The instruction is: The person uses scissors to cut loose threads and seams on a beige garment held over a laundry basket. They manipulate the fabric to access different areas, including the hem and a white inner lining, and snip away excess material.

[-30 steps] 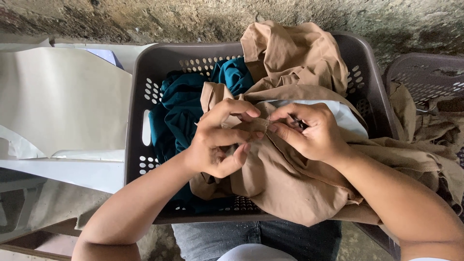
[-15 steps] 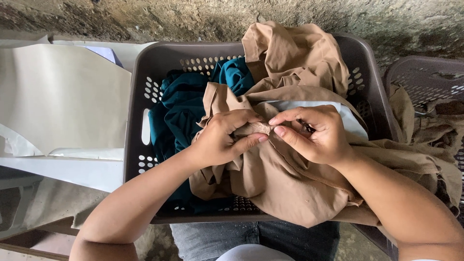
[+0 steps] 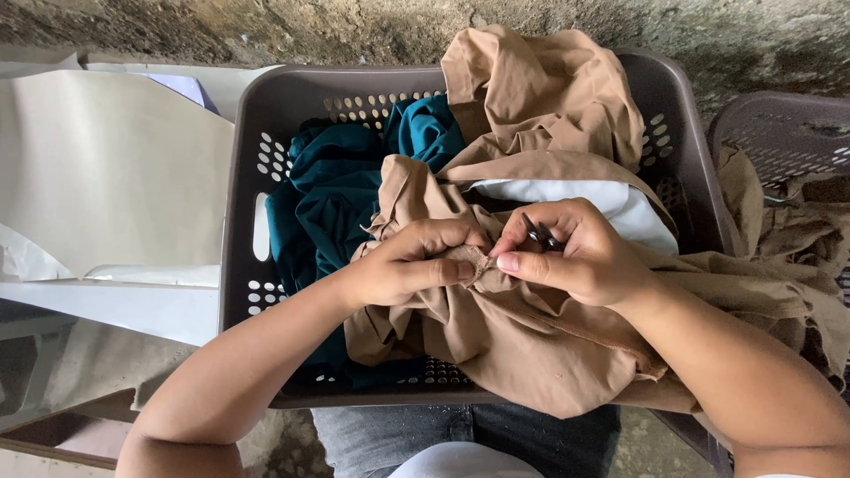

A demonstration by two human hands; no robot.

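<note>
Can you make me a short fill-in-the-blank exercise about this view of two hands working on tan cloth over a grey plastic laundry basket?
1. Both hands pinch the crumpled ____ fabric garment.
2. The right hand holds a small dark ____ tool between its fingers.
3. The teal cloth lies inside the grey perforated plastic ____, under the left hand.

Missing words: tan; metal; basket

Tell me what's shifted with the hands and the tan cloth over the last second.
The left hand slid right and closed its pinch on a fold of the tan garment, meeting the right hand, whose thumb now presses that fold; earlier the two pinched slightly apart. The right hand keeps a small dark tool, too small to identify. The grey laundry basket and teal cloth stayed put.
</note>
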